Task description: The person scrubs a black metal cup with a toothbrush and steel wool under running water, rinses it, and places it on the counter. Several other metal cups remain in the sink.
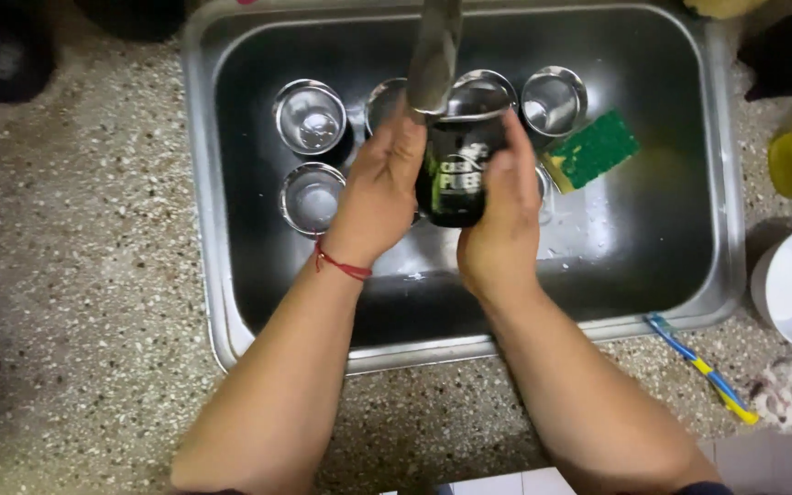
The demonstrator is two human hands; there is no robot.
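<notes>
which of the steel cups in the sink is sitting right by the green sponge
The round steel cup at the back right; the green sponge lies just beside it. The other steel cups sit left of it, farther from the sponge.

Dim, warm indoor light from overhead; glare on the steel cups (pixel 310 117) and the wet sink (pixel 721 183) floor — the basin walls fall into deep shadow; the tap (pixel 434 55) is blurred, close to the lens; corners darken — the picture is soft and grainy.
</notes>
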